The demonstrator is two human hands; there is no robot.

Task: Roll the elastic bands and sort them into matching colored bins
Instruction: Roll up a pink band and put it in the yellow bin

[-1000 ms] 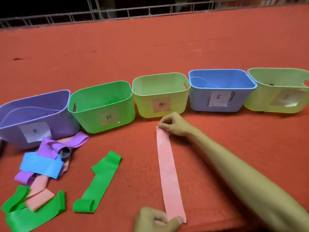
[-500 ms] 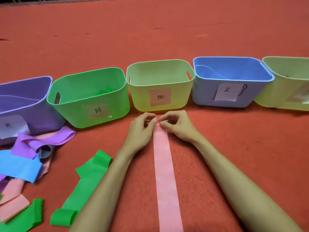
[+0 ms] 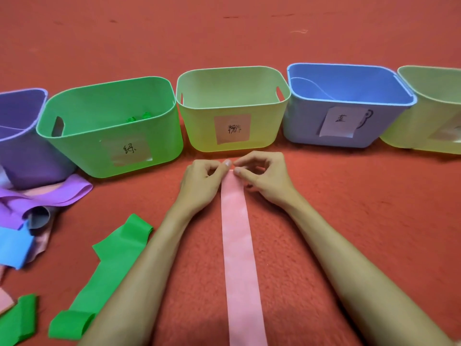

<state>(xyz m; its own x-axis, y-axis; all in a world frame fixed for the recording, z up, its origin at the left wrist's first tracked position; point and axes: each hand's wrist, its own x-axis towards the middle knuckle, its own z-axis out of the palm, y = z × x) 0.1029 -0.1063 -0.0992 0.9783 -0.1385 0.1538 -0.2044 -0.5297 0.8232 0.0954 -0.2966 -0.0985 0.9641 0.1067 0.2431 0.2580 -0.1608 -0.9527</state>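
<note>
A long pink elastic band (image 3: 238, 245) lies flat on the red carpet, running away from me towards the bins. My left hand (image 3: 202, 182) and my right hand (image 3: 264, 178) both pinch its far end between thumb and fingers, just in front of the yellow-green bin (image 3: 232, 136) with a pink label. Left of that bin stand a green bin (image 3: 112, 146) holding small green rolls and a purple bin (image 3: 22, 146). On its right are a blue bin (image 3: 349, 126) and another yellow-green bin (image 3: 429, 131).
A green band (image 3: 112, 265) lies left of my left forearm, its near end folded over. A heap of purple (image 3: 50, 196), blue (image 3: 13, 245), pink and green bands sits at the left edge. Red carpet stretches beyond the bins.
My left hand has left the band's near end and joined the right hand at the far end. The view has dipped and moved closer to the bins.
</note>
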